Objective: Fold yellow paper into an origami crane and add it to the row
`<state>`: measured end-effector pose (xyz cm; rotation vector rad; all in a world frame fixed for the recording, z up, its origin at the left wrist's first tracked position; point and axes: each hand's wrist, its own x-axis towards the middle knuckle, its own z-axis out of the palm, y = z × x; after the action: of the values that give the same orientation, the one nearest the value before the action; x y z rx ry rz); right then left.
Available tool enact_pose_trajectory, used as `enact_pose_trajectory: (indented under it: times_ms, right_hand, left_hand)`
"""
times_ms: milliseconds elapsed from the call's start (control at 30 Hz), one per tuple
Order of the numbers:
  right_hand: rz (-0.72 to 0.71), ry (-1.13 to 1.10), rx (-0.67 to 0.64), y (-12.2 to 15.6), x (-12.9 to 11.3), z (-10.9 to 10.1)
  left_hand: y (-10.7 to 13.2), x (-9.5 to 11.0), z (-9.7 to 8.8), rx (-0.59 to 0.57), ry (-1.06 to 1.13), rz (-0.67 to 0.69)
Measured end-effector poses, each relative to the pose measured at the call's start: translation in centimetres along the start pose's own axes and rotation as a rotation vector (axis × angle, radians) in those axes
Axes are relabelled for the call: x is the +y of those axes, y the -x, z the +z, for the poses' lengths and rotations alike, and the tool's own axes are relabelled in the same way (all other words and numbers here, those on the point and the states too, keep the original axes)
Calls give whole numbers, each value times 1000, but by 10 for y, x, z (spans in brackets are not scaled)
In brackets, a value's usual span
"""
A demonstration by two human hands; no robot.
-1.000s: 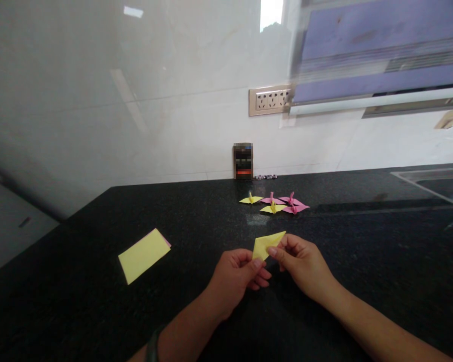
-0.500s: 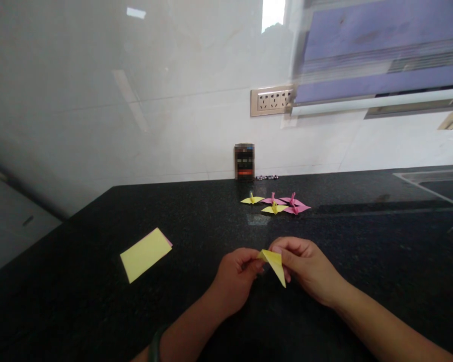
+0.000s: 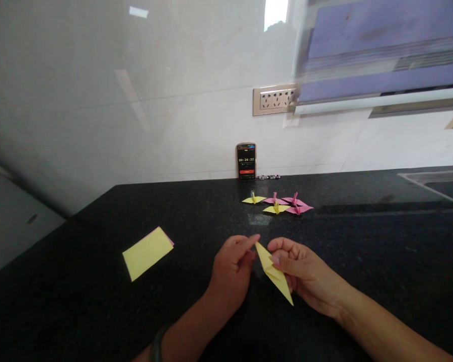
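A yellow folded paper (image 3: 269,267), a long narrow diamond with a flap near its middle, slants over the dark counter. My right hand (image 3: 302,269) pinches it by its right edge, thumb on top and fingers behind. At the paper's upper tip is the outstretched index finger of my left hand (image 3: 232,266). The left thumb stays apart from that finger, and the other left fingers are partly hidden. Beyond the hands stand several small folded paper cranes, among them a yellow crane (image 3: 276,208) and a pink crane (image 3: 297,209).
Yellow paper sheets (image 3: 148,254) with a pink edge beneath lie at the left on the black counter (image 3: 79,281). A phone (image 3: 246,162) showing a timer leans on the wall, beside a beaded strand (image 3: 269,177). A socket panel (image 3: 275,99) is above.
The yellow paper has turned and now shows its long diamond shape, its lower tip farther down. My left hand has loosened its pinch and stretched out its index finger.
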<state>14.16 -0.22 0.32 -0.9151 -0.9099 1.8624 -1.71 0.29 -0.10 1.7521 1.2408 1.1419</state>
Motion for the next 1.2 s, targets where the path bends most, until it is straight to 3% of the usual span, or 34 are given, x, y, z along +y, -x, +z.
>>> enact_pose_trajectory:
  times_ms: [67,167,267,433,533,767,1033,1200]
  right_hand:
    - [-98,73,73,-2,3,-1]
    - [-194,174,151,-6,6,-2]
    - [-226,263,156,-6,8,-1]
    - [-266,399,131,-4,7,2]
    - [-368,488,187,-4,9,1]
    - [-537,942,271,-2,14,-6]
    - [-641,1202,246,3,7,-4]
    - [-669,1220,267,3,5,-4]
  left_hand:
    - [-1,0,2,-7,158,-156]
    - [-2,0,4,-147,357,-350]
    - [-1,1,6,-243,436,-389]
    - [1,2,10,-242,529,-464]
    - [1,3,12,-228,574,-506]
    - [3,2,18,-237,462,-429]
    - [3,5,14,-266,357,-339]
    - [3,5,11,-288,294,-281]
